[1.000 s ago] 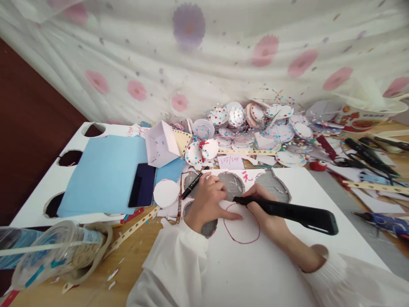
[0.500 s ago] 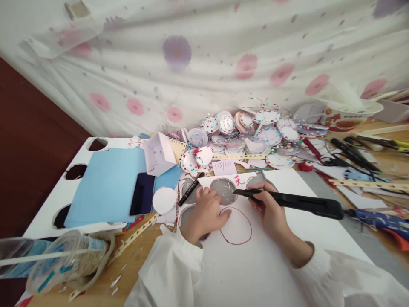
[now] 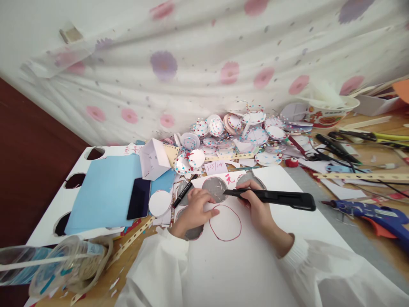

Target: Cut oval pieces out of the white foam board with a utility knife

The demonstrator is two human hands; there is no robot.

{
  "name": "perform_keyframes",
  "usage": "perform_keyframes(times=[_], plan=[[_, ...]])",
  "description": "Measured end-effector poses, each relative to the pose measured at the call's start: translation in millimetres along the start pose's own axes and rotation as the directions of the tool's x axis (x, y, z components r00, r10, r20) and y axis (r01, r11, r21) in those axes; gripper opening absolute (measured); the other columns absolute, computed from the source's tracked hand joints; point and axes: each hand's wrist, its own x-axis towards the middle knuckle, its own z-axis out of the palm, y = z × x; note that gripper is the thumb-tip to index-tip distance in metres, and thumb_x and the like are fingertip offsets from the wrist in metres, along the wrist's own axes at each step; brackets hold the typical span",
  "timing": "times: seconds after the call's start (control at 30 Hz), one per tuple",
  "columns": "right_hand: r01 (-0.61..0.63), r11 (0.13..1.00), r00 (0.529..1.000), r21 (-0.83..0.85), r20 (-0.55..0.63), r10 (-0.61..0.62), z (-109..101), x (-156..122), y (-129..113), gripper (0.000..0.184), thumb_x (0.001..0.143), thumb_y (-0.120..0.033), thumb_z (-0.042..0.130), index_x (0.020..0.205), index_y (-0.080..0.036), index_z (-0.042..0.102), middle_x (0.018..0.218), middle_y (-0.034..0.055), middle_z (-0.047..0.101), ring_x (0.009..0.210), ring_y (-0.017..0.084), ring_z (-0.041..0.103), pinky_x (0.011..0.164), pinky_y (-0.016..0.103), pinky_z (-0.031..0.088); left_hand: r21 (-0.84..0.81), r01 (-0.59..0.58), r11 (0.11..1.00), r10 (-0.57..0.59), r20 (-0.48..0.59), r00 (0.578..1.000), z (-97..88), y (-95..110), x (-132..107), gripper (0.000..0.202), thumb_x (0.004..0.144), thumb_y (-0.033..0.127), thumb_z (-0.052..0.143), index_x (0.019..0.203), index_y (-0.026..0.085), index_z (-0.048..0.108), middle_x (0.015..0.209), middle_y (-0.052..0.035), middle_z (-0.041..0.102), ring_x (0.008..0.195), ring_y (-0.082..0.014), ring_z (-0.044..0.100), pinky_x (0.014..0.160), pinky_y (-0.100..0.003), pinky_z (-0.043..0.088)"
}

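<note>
My right hand (image 3: 255, 209) grips a black utility knife (image 3: 281, 199), its blade pointing left over a round cut-out hole (image 3: 214, 189). Under both hands lies a white board (image 3: 223, 273) with several such holes, grey showing through them. A red circle (image 3: 225, 222) is drawn on the board between my hands. My left hand (image 3: 194, 211) rests on the board with fingers spread, its thumb near the circle's left edge. A black marker (image 3: 184, 194) lies just beyond those fingers.
At left lie a blue sheet (image 3: 99, 192), a phone (image 3: 139, 198) and a white paper disc (image 3: 160, 203). Plastic cups (image 3: 67, 264) lie front left. Decorated paper discs (image 3: 255, 136) pile up behind. A blue glue gun (image 3: 364, 211) and other tools crowd the right.
The view has shifted right, so things sit further left in the picture. Both hands keep nearly the same place on the board, and the utility knife stays in my right hand.
</note>
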Motion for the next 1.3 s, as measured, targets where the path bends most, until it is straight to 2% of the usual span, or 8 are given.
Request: perform_keyframes(times=[0.17, 0.3, 0.43, 0.53, 0.63, 0.77, 1.13, 1.3], plan=[[-0.001, 1.0, 1.0, -0.008, 0.004, 0.001, -0.7, -0.1, 0.9, 0.004, 0.076, -0.026, 0.05, 0.078, -0.027, 0.053, 0.054, -0.0037, 0.046, 0.052, 0.018, 0.045, 0.048, 0.031, 0.032, 0.033, 0.0, 0.999, -0.001, 0.002, 1.0, -0.8, -1.2, 0.4, 0.022, 0.079, 0.035, 0.074, 0.089, 0.02, 0.061, 0.1, -0.003, 0.063, 0.108, -0.0229, 0.049, 0.099, -0.04, 0.032], [-0.007, 1.0, 1.0, -0.017, 0.001, 0.007, -1.1, 0.2, 2.2, 0.003, 0.076, -0.026, 0.05, 0.077, -0.027, 0.052, 0.054, -0.0039, 0.045, 0.051, 0.018, 0.044, 0.048, 0.031, 0.033, 0.089, -0.033, 0.995, 0.031, 0.025, 0.999, -6.9, 4.1, 0.0, 0.027, 0.08, 0.042, 0.074, 0.088, 0.02, 0.061, 0.098, -0.0034, 0.062, 0.108, -0.025, 0.049, 0.105, -0.046, 0.025], [-0.01, 1.0, 1.0, -0.024, -0.006, 0.01, -0.5, 0.8, 3.6, 0.001, 0.076, -0.027, 0.051, 0.077, -0.026, 0.051, 0.055, -0.0038, 0.046, 0.051, 0.017, 0.045, 0.047, 0.031, 0.034, 0.194, -0.122, 0.973, 0.099, 0.127, 0.987, -17.5, 10.9, 4.0, 0.055, 0.061, 0.066, 0.079, 0.089, 0.021, 0.063, 0.097, -0.004, 0.06, 0.107, -0.0297, 0.048, 0.11, -0.054, 0.015], [-0.005, 1.0, 1.0, -0.029, 0.003, 0.005, 0.0, 0.4, 3.3, 0.002, 0.076, -0.027, 0.052, 0.077, -0.026, 0.052, 0.054, -0.0045, 0.045, 0.051, 0.016, 0.044, 0.047, 0.03, 0.033, 0.281, -0.205, 0.938, 0.142, 0.228, 0.963, -21.7, 9.9, 10.7, 0.063, 0.053, 0.075, 0.078, 0.083, 0.021, 0.063, 0.092, -0.0046, 0.058, 0.102, -0.0302, 0.049, 0.107, -0.054, 0.022], [0.001, 0.999, 1.0, -0.034, 0.016, -0.001, -0.2, -0.2, 2.4, 0.003, 0.075, -0.027, 0.052, 0.078, -0.026, 0.054, 0.053, -0.0047, 0.044, 0.051, 0.016, 0.042, 0.048, 0.03, 0.032, 0.257, -0.238, 0.937, 0.175, 0.246, 0.953, -20.0, 3.5, 15.4, 0.061, 0.054, 0.073, 0.079, 0.078, 0.02, 0.061, 0.091, -0.0039, 0.057, 0.1, -0.0288, 0.049, 0.104, -0.05, 0.026], [0.003, 0.999, 1.0, -0.032, 0.022, -0.002, -1.4, -0.4, 2.4, 0.004, 0.075, -0.026, 0.053, 0.077, -0.026, 0.055, 0.055, -0.0042, 0.045, 0.053, 0.017, 0.042, 0.048, 0.03, 0.031, 0.198, -0.234, 0.952, 0.191, 0.214, 0.958, -15.2, -3.7, 15.4, 0.06, 0.053, 0.07, 0.081, 0.08, 0.02, 0.059, 0.092, -0.0017, 0.057, 0.102, -0.0267, 0.05, 0.107, -0.048, 0.022], [-0.017, 0.999, 0.999, 0.035, 0.037, 0.016, -4.5, -0.7, 1.7, 0.006, 0.075, -0.023, 0.053, 0.078, -0.026, 0.058, 0.056, -0.0039, 0.045, 0.055, 0.017, 0.04, 0.051, 0.031, 0.028, 0.084, -0.204, 0.975, 0.185, 0.193, 0.964, -18.6, -3.4, 13.5, 0.062, 0.048, 0.063, 0.087, 0.083, 0.021, 0.058, 0.091, 0.0003, 0.057, 0.103, -0.0251, 0.047, 0.108, -0.045, 0.019], [-0.033, 0.997, 0.999, 0.064, 0.04, 0.03, -3.2, 1.0, 3.0, 0.005, 0.074, -0.024, 0.053, 0.076, -0.025, 0.057, 0.053, -0.0038, 0.046, 0.053, 0.017, 0.04, 0.051, 0.031, 0.027, 0.095, -0.178, 0.979, 0.156, 0.203, 0.967, -17.2, -6.4, 12.2, 0.05, 0.064, 0.06, 0.082, 0.086, 0.019, 0.061, 0.094, -0.0012, 0.059, 0.104, -0.0248, 0.047, 0.107, -0.044, 0.021]])
